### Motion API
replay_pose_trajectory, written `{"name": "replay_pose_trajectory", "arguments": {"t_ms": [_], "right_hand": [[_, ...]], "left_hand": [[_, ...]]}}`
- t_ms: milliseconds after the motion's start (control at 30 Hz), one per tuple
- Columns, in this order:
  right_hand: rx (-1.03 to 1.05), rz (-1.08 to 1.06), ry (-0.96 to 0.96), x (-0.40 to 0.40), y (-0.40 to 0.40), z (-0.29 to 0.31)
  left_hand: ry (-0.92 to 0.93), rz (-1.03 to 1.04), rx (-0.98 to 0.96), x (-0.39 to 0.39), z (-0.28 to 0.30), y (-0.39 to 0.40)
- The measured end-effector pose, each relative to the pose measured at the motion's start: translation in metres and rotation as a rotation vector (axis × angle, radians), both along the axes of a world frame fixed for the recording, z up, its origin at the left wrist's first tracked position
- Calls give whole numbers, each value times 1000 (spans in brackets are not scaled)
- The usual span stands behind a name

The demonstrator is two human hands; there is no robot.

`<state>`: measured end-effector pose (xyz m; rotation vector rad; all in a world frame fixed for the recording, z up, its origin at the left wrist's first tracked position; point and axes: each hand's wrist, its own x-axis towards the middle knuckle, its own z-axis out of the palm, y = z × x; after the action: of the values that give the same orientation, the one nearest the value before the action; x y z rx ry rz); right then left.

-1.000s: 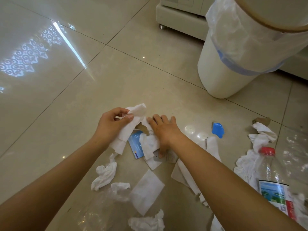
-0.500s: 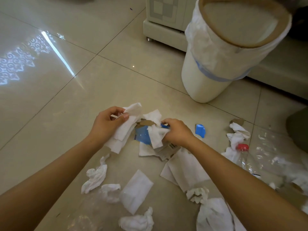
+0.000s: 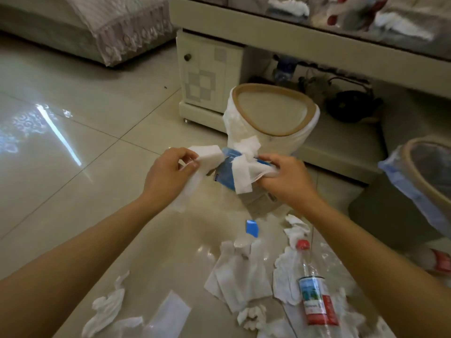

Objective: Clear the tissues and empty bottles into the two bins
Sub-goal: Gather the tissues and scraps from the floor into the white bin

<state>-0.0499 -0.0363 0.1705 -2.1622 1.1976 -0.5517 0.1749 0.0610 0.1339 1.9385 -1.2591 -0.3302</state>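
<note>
Both hands (image 3: pixel 168 176) (image 3: pixel 285 181) pinch tissues (image 3: pixel 240 173) (bottle (image 3: pixel 314 296) lies neck away).

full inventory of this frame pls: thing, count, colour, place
white bin: 1, white with tan rim, ahead of the hands
second bin: 1, blue liner, right edge
held tissues: a bunch, white, between the hands
blue packet: 1, blue, lifted with the tissues
floor tissues: many, white, scattered low centre and left
bottle: 1, clear, red cap, red-blue label, lying lower right
blue scrap: 1, blue, floor below the hands
cabinet: 1, cream, behind the white bin
left hand: pinches tissue
right hand: grips tissues
</note>
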Motion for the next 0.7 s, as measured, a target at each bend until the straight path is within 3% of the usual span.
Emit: {"name": "replay_pose_trajectory", "arguments": {"t_ms": [367, 600, 700], "right_hand": [[-274, -254, -150, -35, -66, 100], [-227, -391, -183, -36, -109, 107], [-193, -407, -173, -31, -122, 97]], "left_hand": [[-159, -168, -299, -51, 104, -125], [-98, -124, -357, -93, 101, -191], [-137, -134, -251, -96, 84, -205]]}}
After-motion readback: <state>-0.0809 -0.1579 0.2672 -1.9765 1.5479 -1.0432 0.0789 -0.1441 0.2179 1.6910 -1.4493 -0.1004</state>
